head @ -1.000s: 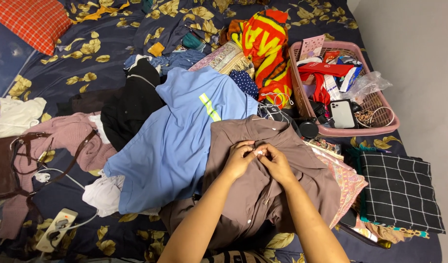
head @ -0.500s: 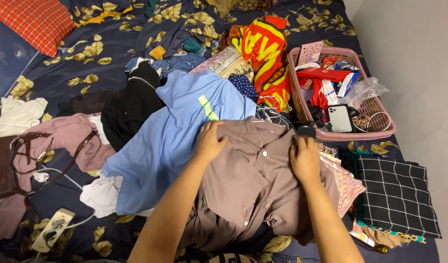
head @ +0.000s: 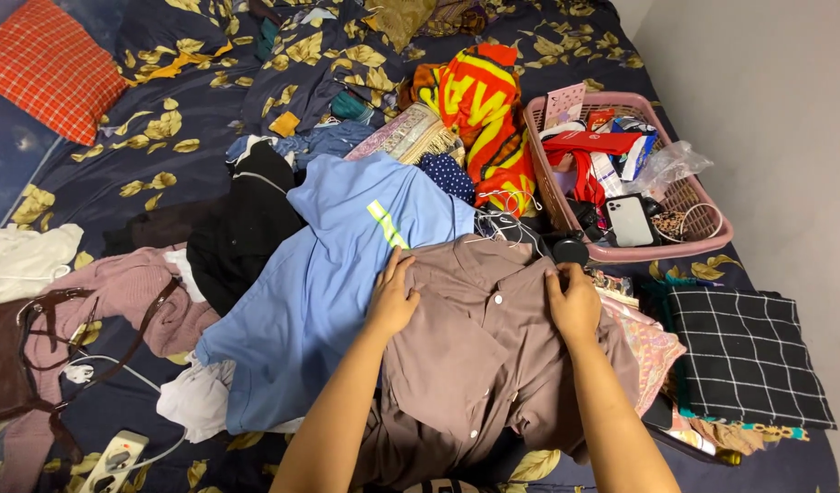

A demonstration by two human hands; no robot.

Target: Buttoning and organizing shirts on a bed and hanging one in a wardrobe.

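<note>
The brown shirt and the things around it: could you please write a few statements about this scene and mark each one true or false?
1. Both hands rest on the brown shirt, the left hand near one shoulder and the right hand near the other. True.
2. The brown shirt lies partly over a light blue shirt. True.
3. The phone lies on the black checked cloth. False: it lies in the pink basket.
4. The red checked pillow is at the far left of the bed. True.
5. The right hand holds the brown bag. False: the bag lies untouched at the left edge.
</note>
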